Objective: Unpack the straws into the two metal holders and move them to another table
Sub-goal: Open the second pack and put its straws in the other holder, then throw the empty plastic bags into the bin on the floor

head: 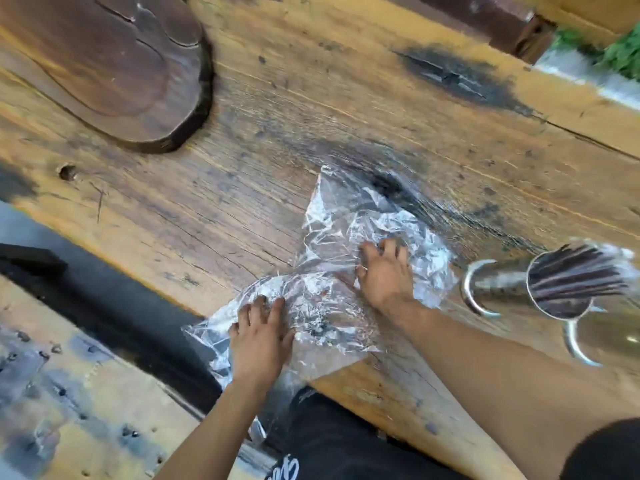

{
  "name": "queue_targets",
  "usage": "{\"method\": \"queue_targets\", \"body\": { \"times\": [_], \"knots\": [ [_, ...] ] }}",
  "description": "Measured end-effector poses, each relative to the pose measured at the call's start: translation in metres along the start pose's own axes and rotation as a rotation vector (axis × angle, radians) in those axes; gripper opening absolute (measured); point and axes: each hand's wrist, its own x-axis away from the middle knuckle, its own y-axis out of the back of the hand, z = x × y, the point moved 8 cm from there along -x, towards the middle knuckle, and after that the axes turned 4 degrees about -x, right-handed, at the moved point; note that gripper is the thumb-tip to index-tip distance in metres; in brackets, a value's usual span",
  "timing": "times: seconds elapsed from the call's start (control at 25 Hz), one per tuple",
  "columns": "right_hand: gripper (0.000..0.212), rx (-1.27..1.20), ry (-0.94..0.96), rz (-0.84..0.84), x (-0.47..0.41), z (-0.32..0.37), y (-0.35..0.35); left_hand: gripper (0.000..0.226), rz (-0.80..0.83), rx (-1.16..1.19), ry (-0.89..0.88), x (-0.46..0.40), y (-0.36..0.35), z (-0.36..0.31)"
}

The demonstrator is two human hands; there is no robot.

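Both hands are working the empty clear plastic wrapper (332, 271) flat on the wooden surface (242, 150) right now. The left hand (259, 336) is pressing down on the near end, right where the film is hanging over the surface's edge, fingers (266, 306) spread and fairly straight. The right hand (384, 271) is sitting further in, with its fingers (381, 249) bent and digging into the crinkled film, looking like it's bunching it up.

The straws (575, 275) are looking already unpacked: a dark bundle is sitting in one metal holder (540, 289) off to the right, just beside the wrapper. A second metal holder (602, 337) is poking in at the right edge, but it's too blurry to tell what's in it.

My take on doing this bit well: gather the film inward from both ends into one tight ball so nothing is trailing off the edge, and keep the right elbow clear of the holders, since they're standing close and look tippy with straws sticking out. Get the plastic out of the way before carrying them over to the other table.
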Motion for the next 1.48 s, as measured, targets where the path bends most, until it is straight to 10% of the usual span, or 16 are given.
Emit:
{"method": "queue_targets", "body": {
  "times": [0.52, 1.48],
  "knots": [
    [0.027, -0.412, -0.378, 0.101, 0.196, -0.174, -0.056, 0.047, 0.187, -0.064, -0.172, 0.061, -0.03, -0.083],
    [0.058, -0.983, -1.172, -0.17, 0.508, -0.452, -0.106, 0.011, 0.411, -0.547, -0.947, 0.221, -0.118, -0.492]
  ]
}}
